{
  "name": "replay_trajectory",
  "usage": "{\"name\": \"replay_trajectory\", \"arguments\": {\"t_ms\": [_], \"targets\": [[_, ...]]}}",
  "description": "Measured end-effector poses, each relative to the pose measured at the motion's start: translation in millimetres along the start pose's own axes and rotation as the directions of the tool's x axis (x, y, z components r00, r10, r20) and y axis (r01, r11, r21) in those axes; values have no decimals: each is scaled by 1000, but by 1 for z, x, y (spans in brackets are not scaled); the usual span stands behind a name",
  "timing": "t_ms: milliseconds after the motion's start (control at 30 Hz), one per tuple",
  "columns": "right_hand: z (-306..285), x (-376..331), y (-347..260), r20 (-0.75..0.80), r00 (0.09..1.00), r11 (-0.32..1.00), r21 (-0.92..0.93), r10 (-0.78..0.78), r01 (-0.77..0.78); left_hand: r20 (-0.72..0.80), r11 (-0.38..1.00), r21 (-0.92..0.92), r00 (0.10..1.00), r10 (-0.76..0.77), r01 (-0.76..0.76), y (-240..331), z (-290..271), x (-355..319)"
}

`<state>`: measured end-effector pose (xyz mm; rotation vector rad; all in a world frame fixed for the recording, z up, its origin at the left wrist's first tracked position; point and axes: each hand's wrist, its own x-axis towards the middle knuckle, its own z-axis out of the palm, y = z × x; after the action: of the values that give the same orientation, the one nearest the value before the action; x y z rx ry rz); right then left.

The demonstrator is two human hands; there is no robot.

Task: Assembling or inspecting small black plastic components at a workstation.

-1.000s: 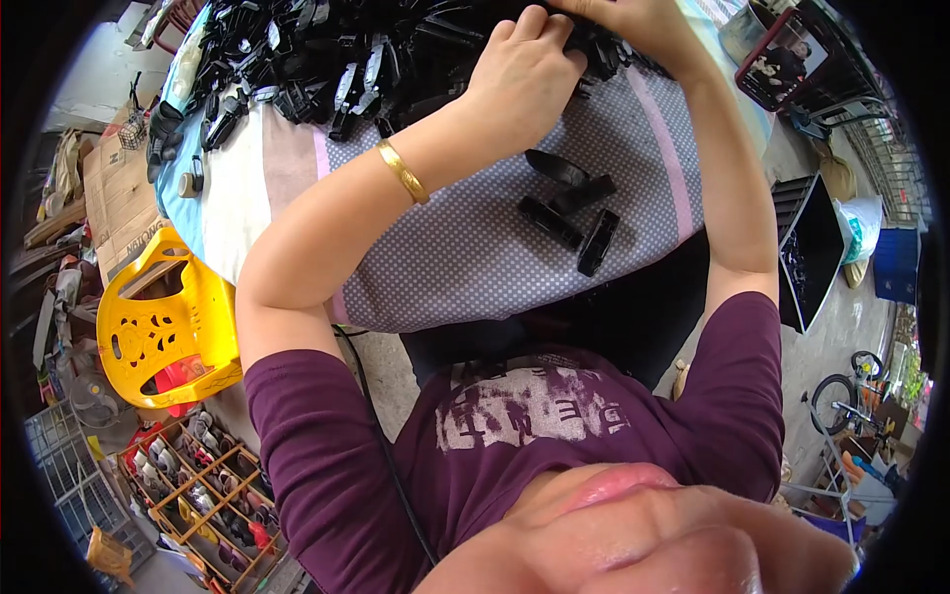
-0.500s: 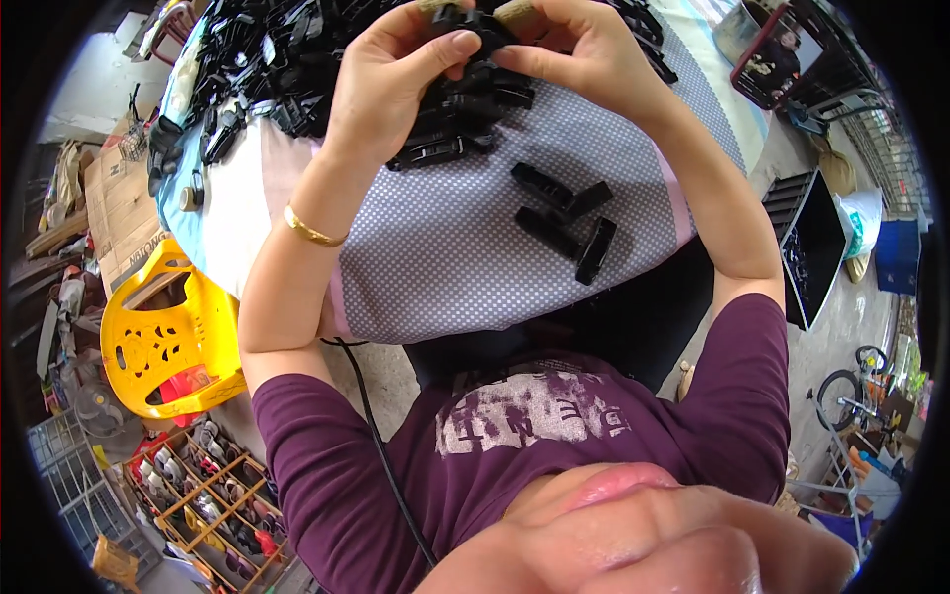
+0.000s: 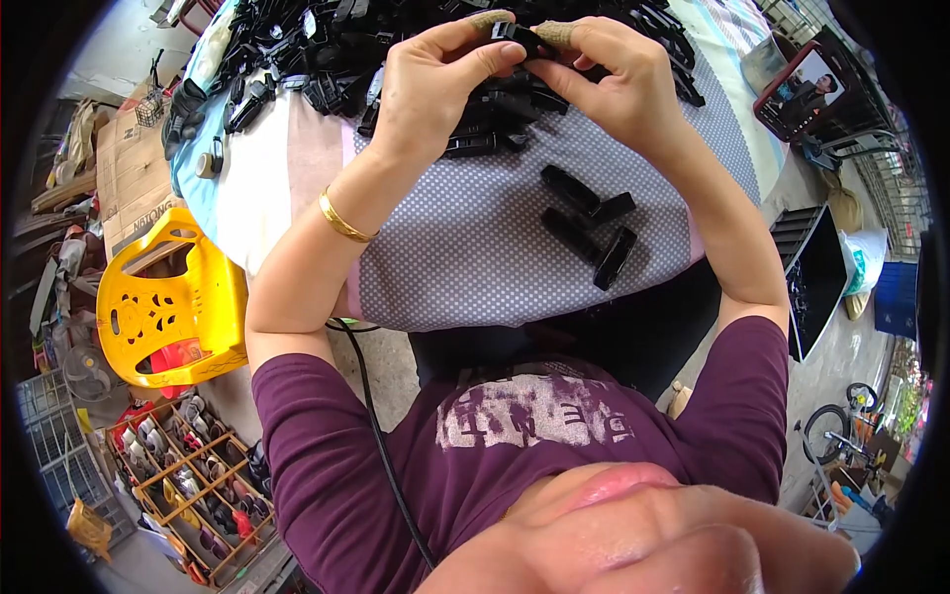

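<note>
Above the far part of the table, my left hand (image 3: 432,87) and my right hand (image 3: 623,87) pinch a small black plastic part (image 3: 524,40) from both sides between thumbs and index fingers. Tan wraps cover the index fingertips. Beneath and beyond the hands spreads a large heap of similar black plastic parts (image 3: 322,91). Several separate black pieces (image 3: 616,257) lie nearer to me, right of the middle, on the dotted grey cloth (image 3: 445,267). What exact kind of part I hold cannot be made out.
On the left stand a yellow plastic chair (image 3: 173,307) and a wooden shoe rack (image 3: 188,485). A phone (image 3: 804,89) with a lit screen stands at the table's far right. Below it is a black crate (image 3: 816,282). A black cable (image 3: 371,416) hangs by my left side.
Both hands have come slightly nearer and to the right, and the held part now lies lengthwise between them. The whole view has shifted a little; the separate pieces keep their arrangement.
</note>
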<state>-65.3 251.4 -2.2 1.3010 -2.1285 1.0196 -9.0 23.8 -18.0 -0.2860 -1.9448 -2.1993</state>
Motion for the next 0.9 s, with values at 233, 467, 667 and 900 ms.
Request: {"name": "replay_trajectory", "arguments": {"t_ms": [233,467,667,900], "targets": [[14,6,-13,-121,983,989,55,141,-135,-77,975,218,995,67,-48,22,25,-10],[5,-1,-14,65,998,992,121,-26,18,177,797,467,923,342,-384,26,19,-9],[-24,21,0,575,811,949,185,106,-255,185,908,333,962,200,-253,33,23,-12],[-63,13,58,214,830,854,-214,515,-474,611,594,540,763,212,-597,30,57,-44]]}}
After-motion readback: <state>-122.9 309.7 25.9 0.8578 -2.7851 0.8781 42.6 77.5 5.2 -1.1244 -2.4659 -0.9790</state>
